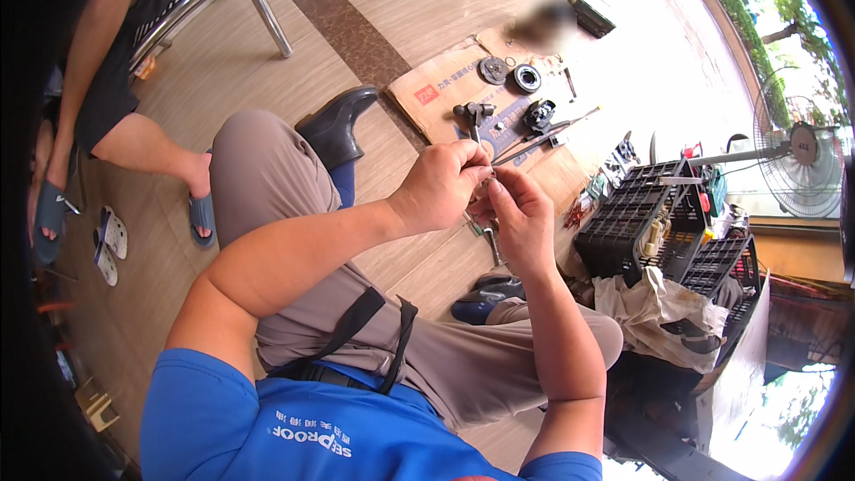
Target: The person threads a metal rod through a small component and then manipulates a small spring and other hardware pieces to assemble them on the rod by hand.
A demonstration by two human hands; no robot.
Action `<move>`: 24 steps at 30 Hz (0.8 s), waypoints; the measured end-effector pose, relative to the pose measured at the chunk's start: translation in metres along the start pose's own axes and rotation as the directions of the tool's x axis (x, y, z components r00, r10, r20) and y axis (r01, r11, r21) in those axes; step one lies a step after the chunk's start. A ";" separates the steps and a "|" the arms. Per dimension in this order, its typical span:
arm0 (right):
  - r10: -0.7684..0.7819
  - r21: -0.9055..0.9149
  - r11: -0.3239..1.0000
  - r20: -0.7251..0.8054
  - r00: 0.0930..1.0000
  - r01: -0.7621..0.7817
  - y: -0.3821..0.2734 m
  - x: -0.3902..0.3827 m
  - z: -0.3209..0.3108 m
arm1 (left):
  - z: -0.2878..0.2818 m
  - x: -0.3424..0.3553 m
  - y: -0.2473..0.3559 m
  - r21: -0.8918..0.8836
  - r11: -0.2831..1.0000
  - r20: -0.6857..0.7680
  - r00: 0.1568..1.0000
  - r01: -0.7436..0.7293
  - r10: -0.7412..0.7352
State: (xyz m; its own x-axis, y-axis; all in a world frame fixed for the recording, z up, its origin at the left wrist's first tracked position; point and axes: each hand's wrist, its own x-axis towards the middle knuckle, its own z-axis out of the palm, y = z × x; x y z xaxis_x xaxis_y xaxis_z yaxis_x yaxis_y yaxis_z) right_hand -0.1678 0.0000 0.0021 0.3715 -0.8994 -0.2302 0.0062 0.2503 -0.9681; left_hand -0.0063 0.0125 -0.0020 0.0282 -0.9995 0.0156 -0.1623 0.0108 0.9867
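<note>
My left hand (438,189) and my right hand (521,214) meet in front of me, fingertips pinched together on a small dark part (489,179). It is mostly covered by the fingers and too small to name. Just beyond the hands, on a flattened cardboard sheet (427,116), lies a hammer (475,113) with its handle pointing toward me. Beside it rest a dark round disc (492,70), a black ring-shaped part (527,78), a black mechanical part (539,116) and a long thin rod (570,123).
Black plastic crates (623,223) with tools and a cloth (663,307) stand at the right, near a fan (804,144). A black box (592,12) is at the back. Another person's leg (151,147) and a metal-legged chair (258,0) are at the left, with white clogs (109,245) nearby.
</note>
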 end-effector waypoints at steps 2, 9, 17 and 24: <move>0.000 -0.014 1.000 -0.028 1.000 -0.001 0.000 0.000 0.000 | 0.001 0.000 -0.003 -0.025 1.000 -0.013 1.000 0.001 -0.001; -0.085 -0.216 0.975 -0.110 0.990 0.059 -0.004 -0.003 0.000 | 0.001 0.003 -0.003 -0.119 0.990 0.002 0.997 0.080 -0.080; -0.173 -0.443 0.890 -0.109 0.979 0.108 -0.013 -0.007 0.004 | 0.002 0.002 -0.004 -0.042 0.999 -0.001 1.000 0.029 -0.029; -0.280 -0.686 0.700 -0.004 0.960 0.201 -0.029 -0.007 0.000 | 0.003 -0.001 -0.002 0.114 0.985 0.013 0.992 -0.129 0.129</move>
State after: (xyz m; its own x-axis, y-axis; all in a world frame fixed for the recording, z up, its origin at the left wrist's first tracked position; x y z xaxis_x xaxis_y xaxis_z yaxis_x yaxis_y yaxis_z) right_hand -0.1707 -0.0010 0.0317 0.3508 -0.9351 0.0494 -0.5577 -0.2510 -0.7912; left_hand -0.0088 0.0130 -0.0047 -0.0056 -0.9901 0.1405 -0.2764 0.1365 0.9513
